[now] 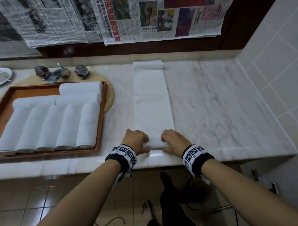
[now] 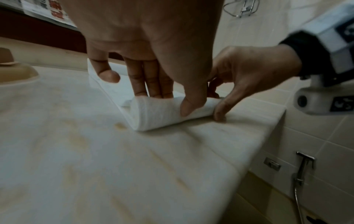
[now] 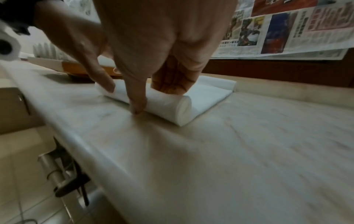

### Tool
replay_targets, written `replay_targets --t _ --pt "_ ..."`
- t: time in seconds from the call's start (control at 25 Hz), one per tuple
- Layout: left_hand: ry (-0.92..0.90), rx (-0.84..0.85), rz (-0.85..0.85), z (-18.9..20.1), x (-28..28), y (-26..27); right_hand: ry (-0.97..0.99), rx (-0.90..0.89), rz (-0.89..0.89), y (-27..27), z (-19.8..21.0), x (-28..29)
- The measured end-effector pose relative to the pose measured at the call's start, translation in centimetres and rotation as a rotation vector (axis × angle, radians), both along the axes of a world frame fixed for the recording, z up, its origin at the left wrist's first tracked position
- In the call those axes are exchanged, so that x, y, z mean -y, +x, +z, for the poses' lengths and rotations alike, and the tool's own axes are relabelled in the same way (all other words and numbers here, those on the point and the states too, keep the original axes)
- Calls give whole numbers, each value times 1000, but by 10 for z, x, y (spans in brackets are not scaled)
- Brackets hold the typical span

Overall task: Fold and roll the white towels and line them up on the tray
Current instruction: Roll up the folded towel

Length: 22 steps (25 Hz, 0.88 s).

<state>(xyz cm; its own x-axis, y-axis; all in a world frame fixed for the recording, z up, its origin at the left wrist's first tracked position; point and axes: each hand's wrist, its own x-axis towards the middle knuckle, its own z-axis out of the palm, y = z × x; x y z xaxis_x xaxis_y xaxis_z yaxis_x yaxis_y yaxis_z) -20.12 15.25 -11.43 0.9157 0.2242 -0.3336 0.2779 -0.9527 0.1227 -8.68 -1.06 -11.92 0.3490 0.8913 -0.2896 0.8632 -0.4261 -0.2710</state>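
A marble counter [image 1: 212, 101] fills the frame's middle. At left, a wooden tray [image 1: 101, 125] carries rolled towels [image 1: 48, 127]. A folded white towel [image 1: 152, 99] stretches up the centre, its near end rolled. Left hand [image 1: 135, 140] and right hand [image 1: 175, 140] curl fingers and thumbs around that roll.

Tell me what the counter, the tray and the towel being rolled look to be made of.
Counter: likely polished marble, pale with veins and a glossy front edge.
Tray: seemingly wood, orange-brown with a smooth finish.
Towel: soft white cloth, probably cotton terry; it bends into a tight roll under both hands.
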Motion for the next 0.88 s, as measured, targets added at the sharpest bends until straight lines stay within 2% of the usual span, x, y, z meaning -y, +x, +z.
replay_targets --t 0.12,0.24,0.32,0.44,0.52,0.64,0.76,0.88 --pt "-47 -42 15 9 -3 6 -7 -5 -11 1 -3 0" --pt "-153 35 51 7 6 5 -99 -93 -50 12 2 -5" --pt "-158 76 58 1 14 2 -101 -85 -33 11 3 -4" --pt "-77 59 31 -9 12 9 90 88 -34 -7 -3 2" --pt "-49 40 57 -9 10 17 127 184 14 -20 -9 5" --pt "-37 117 104 -10 16 21 188 265 46 -19 -21 5" --pt "-91 227 84 -7 25 12 180 136 -13 -7 -14 -4" --pt "-96 222 42 -10 28 -1 105 -17 -7 3 -10 -13"
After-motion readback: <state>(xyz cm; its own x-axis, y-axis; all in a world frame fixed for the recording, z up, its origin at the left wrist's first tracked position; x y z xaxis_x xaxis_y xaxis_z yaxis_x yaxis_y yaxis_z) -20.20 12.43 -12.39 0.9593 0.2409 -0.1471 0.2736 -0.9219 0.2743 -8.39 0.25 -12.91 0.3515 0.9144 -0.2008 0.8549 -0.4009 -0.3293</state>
